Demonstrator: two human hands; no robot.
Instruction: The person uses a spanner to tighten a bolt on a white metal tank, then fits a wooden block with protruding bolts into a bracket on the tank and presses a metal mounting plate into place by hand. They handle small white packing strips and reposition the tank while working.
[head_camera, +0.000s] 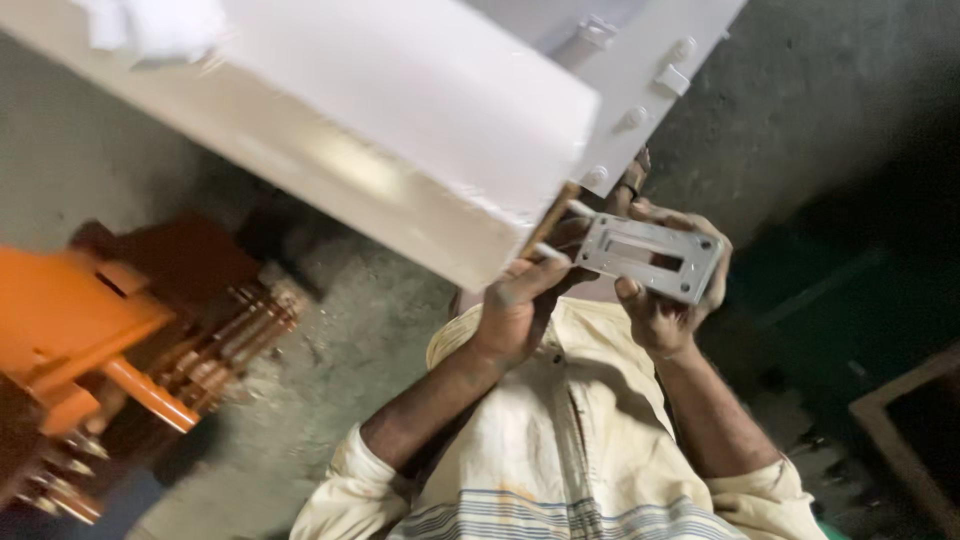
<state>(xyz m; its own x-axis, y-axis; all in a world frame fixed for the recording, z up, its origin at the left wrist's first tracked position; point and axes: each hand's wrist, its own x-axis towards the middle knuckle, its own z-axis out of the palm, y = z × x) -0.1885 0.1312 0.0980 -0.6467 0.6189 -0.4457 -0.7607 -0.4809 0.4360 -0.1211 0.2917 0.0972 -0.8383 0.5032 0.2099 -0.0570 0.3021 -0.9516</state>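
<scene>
Right hand (668, 318) has its fingers wrapped around a slotted metal plate (650, 258), at 3 o'clock of the left hand (520, 305), which pinches a thin tool. Plate looks not mounted yet; white cabinet (420, 130) sits at 11 o'clock.

- One head-worn camera, tilted steeply, looks close at both hands (600, 290) raised to a white cabinet (400, 130).
- Concrete floor (380, 330) fills the background.

plate (650, 257): bare grey metal, matt | panel (420, 110) just above plate: smooth white paint, slight sheen | floor (360, 330) below panel: rough grey concrete | shirt (560, 450): cream cloth
</scene>
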